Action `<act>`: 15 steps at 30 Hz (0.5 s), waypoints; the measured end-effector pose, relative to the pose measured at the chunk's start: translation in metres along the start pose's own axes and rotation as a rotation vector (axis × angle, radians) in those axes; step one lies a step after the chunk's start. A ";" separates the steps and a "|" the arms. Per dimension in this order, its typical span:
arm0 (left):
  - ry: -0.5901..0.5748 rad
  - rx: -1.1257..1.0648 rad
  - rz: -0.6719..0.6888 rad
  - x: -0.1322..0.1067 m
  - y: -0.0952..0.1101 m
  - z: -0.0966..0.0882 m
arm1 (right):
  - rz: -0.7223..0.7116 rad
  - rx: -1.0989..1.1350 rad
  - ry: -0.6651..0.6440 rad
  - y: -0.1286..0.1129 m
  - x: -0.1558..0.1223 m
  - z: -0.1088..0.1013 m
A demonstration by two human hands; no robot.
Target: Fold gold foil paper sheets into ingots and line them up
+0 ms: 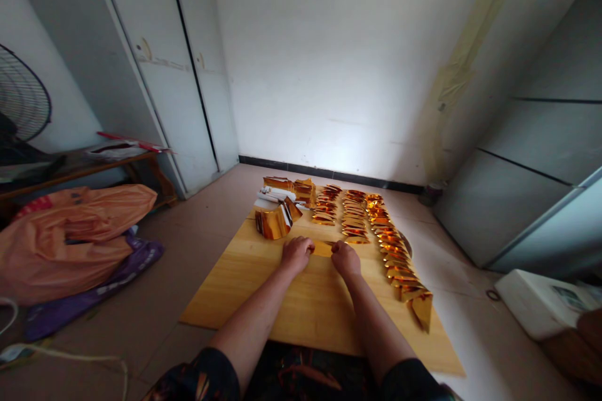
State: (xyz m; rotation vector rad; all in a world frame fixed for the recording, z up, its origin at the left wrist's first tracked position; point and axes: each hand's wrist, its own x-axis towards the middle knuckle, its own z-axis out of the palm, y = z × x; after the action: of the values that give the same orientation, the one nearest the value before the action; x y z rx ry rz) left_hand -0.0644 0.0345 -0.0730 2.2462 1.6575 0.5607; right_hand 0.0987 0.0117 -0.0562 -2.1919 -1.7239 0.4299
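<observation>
Between my two hands, a small sheet of gold foil paper point(322, 249) is stretched just over the wooden board point(263, 282). My left hand point(297, 254) pinches its left end, and my right hand point(345, 259) grips the right end, fingers curled. Just beyond my left hand stands a curved stack of gold foil sheets point(273, 224). Past my right hand run rows of folded gold foil pieces point(355, 216), with a longer overlapping row point(395, 250) down the board's right side. The fingertips are partly hidden by the hands themselves.
More gold foil stacks point(303, 190) and a white wrapper point(275, 195) lie at the board's far left. An orange bag point(70, 238) and a purple bag point(98, 288) are on the floor at left. A white box point(540, 304) stands right, near a grey cabinet point(531, 156).
</observation>
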 end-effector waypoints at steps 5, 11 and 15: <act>-0.003 0.008 0.006 -0.002 -0.003 0.001 | -0.016 -0.016 0.026 0.000 -0.001 0.003; 0.043 0.005 0.033 -0.007 -0.004 0.001 | -0.067 -0.045 0.085 0.002 -0.006 0.006; 0.069 -0.025 0.061 -0.010 -0.004 0.000 | -0.112 -0.017 0.137 0.006 -0.011 0.008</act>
State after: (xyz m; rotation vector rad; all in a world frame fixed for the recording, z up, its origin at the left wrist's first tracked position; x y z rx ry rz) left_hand -0.0704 0.0258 -0.0759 2.2904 1.6097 0.6772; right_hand 0.0979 0.0005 -0.0650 -2.0709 -1.7710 0.2328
